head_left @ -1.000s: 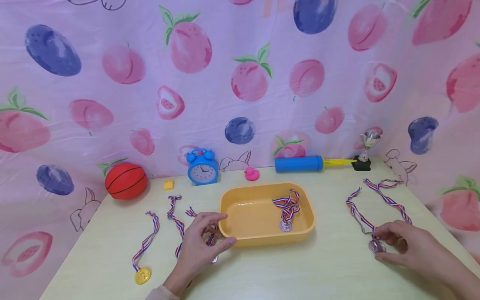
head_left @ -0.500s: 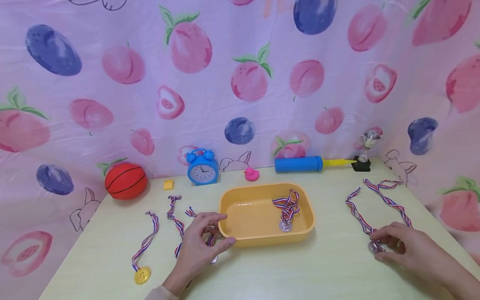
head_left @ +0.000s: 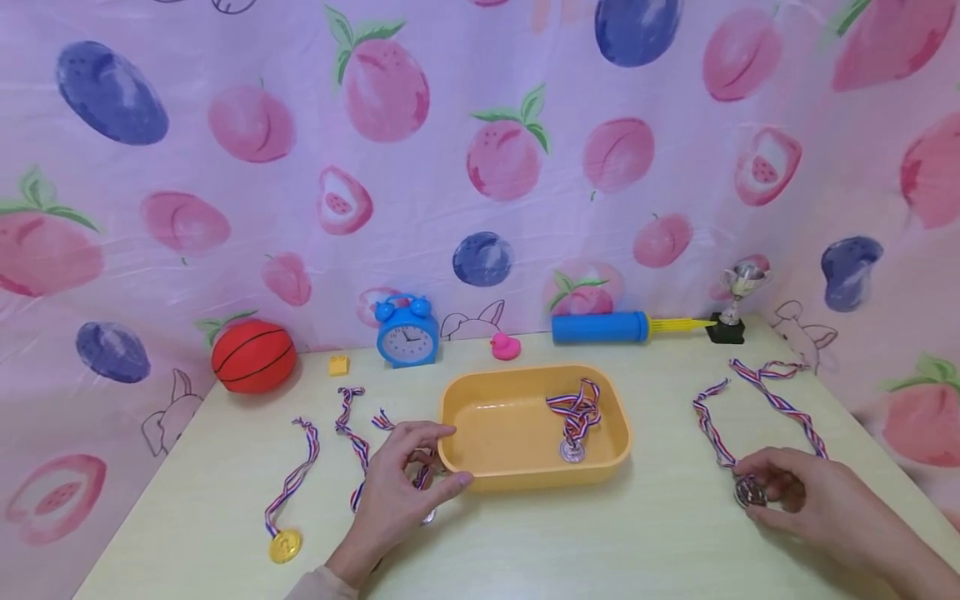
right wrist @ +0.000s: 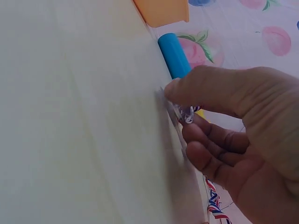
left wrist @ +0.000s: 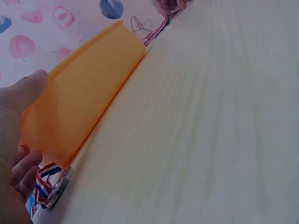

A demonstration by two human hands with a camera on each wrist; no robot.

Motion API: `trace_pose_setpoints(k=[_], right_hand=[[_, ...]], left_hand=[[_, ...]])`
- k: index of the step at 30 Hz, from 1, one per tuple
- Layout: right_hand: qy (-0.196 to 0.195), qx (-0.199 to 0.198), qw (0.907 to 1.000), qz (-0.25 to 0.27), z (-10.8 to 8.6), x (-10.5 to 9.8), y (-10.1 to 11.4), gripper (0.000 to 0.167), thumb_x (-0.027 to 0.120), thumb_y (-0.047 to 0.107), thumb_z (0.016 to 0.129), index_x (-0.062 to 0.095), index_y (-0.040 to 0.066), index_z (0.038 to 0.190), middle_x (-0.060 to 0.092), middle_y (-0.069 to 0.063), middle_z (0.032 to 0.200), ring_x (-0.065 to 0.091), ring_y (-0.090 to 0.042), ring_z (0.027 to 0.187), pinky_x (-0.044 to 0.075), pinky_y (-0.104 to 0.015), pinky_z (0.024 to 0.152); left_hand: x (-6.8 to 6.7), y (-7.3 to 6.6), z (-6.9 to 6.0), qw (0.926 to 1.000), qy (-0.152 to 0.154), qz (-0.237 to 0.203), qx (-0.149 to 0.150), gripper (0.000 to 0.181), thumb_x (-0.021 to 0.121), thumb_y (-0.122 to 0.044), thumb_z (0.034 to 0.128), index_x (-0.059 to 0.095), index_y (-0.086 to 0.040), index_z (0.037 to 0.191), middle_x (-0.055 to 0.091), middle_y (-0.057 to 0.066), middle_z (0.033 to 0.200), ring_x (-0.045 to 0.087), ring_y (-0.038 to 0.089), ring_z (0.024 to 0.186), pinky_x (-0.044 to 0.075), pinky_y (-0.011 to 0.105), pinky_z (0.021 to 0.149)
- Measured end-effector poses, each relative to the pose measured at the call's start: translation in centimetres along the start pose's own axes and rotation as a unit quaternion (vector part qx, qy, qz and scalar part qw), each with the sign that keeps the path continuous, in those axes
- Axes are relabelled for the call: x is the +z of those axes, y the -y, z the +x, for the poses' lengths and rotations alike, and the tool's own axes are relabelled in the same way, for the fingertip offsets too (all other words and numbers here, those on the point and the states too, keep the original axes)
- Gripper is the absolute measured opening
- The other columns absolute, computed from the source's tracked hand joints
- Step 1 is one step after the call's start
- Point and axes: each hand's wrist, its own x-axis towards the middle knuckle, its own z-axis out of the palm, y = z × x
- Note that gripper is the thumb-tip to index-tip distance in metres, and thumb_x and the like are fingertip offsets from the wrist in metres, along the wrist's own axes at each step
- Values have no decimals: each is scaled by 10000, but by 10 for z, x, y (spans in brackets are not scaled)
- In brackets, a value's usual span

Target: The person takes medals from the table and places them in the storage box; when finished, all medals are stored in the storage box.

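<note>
A silver medal (head_left: 748, 492) on a striped ribbon (head_left: 786, 406) lies at the right of the table; my right hand (head_left: 825, 508) pinches its edge between thumb and fingers. In the right wrist view the medal (right wrist: 187, 115) shows partly behind the thumb. My left hand (head_left: 401, 483) rests against the left end of a yellow tray (head_left: 525, 482), index finger at the rim, thumb on the front corner. Inside the tray, at its right, sits another silver medal (head_left: 572, 451) with bunched ribbon. Beneath the left hand a silver medal (left wrist: 60, 187) is partly hidden.
A gold medal (head_left: 285, 546) and a second ribbon (head_left: 352, 433) lie to the left. Along the back stand a red basketball (head_left: 255, 357), yellow block (head_left: 338, 366), blue alarm clock (head_left: 407, 335), pink duck (head_left: 506, 347), blue pump (head_left: 600, 327) and small trophy (head_left: 738, 300).
My right hand has shifted slightly left, and the medal at its fingertips has tilted, with its ribbon moving along. The left hand and tray keep their places. The head view has shifted a little.
</note>
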Motion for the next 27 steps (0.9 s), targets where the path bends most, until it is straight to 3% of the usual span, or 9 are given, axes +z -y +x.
trace_pose_setpoints(k=[7, 14, 18, 27], right_hand=[[-304, -220, 9987, 347, 1, 5, 0, 459, 980, -26, 769, 784, 141, 1149, 672, 125, 915, 592, -36, 794, 499, -166, 675], [-78, 49, 9958, 909, 5, 5, 0, 447, 933, -35, 846, 761, 17, 1255, 752, 84, 999, 666, -3, 843, 578, -152, 735], [-202, 20, 9891, 1461, 6, 4, 0, 475, 897, -68, 876, 725, -41, 1318, 776, 65, 1047, 733, -47, 870, 609, -173, 752], [-585, -46, 9792, 1943, 11, -9, 7, 500, 861, -51, 932, 678, -17, 1396, 776, 84, 1185, 769, -104, 915, 620, -189, 787]], left_hand=[[0, -2, 1, 10000, 32, 4, -45, 611, 1027, -354, 816, 781, -211, 1357, 639, -56, 1360, 678, 196, 1111, 639, 365, 942], [-1, -1, 0, 9999, 13, 55, -117, 599, 1023, -340, 822, 781, -216, 1354, 639, -54, 1360, 673, 197, 1109, 633, 358, 947], [-1, -1, -1, 9999, 16, 83, -78, 609, 1025, -364, 815, 782, -215, 1353, 642, -55, 1353, 674, 195, 1102, 635, 363, 940], [0, -1, 0, 9999, 17, 64, -107, 600, 1021, -342, 825, 779, -215, 1359, 644, -54, 1348, 665, 203, 1105, 634, 374, 940]])
